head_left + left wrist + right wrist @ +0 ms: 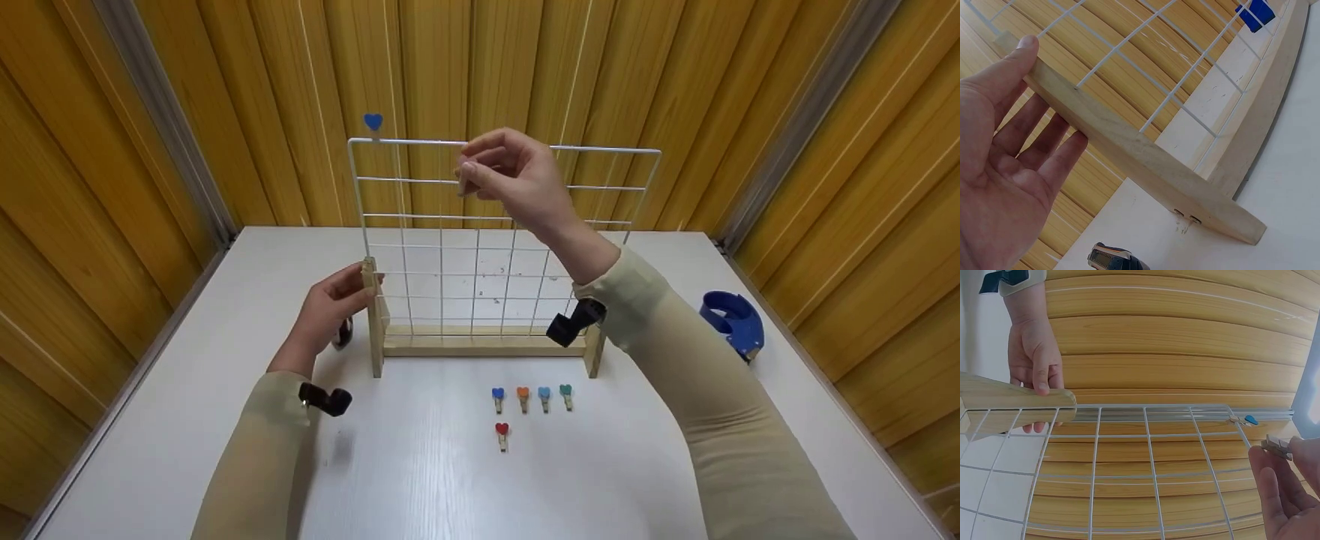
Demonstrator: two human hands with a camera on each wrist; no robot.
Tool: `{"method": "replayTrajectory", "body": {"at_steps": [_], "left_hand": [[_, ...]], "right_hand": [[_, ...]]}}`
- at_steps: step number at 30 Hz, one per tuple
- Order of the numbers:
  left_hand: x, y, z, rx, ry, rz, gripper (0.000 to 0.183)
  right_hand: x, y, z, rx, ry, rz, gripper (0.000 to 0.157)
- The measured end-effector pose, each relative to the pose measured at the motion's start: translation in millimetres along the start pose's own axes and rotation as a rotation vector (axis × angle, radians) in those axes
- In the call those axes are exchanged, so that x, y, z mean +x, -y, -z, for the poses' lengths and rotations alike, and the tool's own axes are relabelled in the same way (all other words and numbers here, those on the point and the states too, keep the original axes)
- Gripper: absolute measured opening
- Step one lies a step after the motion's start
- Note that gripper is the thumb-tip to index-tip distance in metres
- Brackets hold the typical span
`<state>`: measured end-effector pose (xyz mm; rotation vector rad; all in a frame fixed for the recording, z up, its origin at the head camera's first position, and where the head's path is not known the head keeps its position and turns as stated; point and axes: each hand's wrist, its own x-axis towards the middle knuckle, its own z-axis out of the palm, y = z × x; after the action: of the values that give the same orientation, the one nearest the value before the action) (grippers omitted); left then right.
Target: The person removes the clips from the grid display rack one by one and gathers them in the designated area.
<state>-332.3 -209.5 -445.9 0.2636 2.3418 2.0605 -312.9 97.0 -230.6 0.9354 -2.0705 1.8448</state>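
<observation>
A white wire grid (420,142) stands upright in a wooden frame. My left hand (322,311) grips its left wooden post (376,337), thumb on one face and fingers on the other, as the left wrist view shows. Up at the top wire, my right hand (529,180) pinches a small wooden clothespin (1278,446) between thumb and fingers. In the right wrist view that clothespin appears apart from the grid; its decorated end is hidden. A clothespin with a blue heart (373,121) is clipped at the grid's top left corner.
On the table before the frame lie several heart clothespins: blue (498,399), orange (523,399), light blue (544,398), green (567,397) and red (502,436). A blue tape dispenser (750,330) is at right. Beyond the left post lies a dark object (1114,259).
</observation>
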Motion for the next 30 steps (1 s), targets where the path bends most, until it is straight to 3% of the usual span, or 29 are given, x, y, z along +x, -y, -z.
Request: {"method": "replayTrajectory", "body": {"at_steps": [30], "left_hand": [[-0.3, 0.3, 3.9, 0.01, -0.009, 0.003, 0.064]], "right_hand": [[-91, -38, 35.9, -0.095, 0.123, -0.212, 0.025]]}}
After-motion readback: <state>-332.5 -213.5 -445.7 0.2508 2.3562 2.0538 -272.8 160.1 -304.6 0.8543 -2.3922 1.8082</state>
